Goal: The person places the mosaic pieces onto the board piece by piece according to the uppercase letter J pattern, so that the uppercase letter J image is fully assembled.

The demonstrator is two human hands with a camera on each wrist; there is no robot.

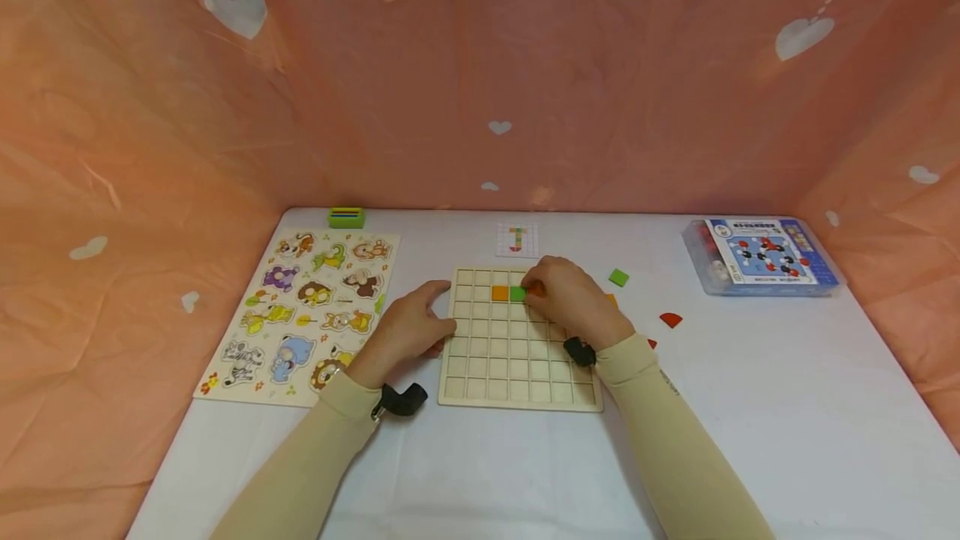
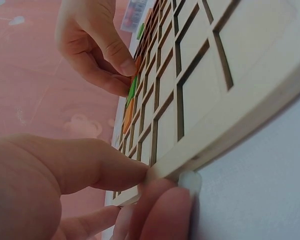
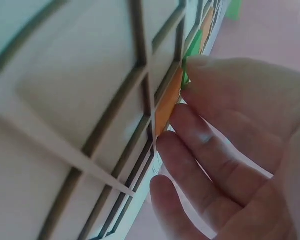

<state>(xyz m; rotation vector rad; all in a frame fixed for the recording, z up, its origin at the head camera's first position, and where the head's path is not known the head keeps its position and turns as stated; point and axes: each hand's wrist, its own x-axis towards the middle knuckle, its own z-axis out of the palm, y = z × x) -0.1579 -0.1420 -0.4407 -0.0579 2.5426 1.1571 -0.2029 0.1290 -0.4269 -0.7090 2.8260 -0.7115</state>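
A wooden grid board (image 1: 487, 369) lies on the white table in front of me. My left hand (image 1: 408, 323) grips its left edge, thumb on the rim and fingertips against the side in the left wrist view. Over the board's upper part, my right hand (image 1: 566, 298) pinches a green square tile (image 3: 193, 45) between thumb and forefinger. That tile sits in the second row from the top, with an orange tile (image 1: 500, 293) to its left. To its right, another orange tile (image 3: 167, 107) lies under the other fingers, which hide it mostly in the head view.
Behind the board lies a pattern card (image 1: 528, 250). Right of it are a loose green tile (image 1: 618, 277) and a red quarter-round piece (image 1: 671, 320). An animal puzzle (image 1: 300, 319) and a green box (image 1: 347, 219) stand left, a molecule kit box (image 1: 765, 257) at far right.
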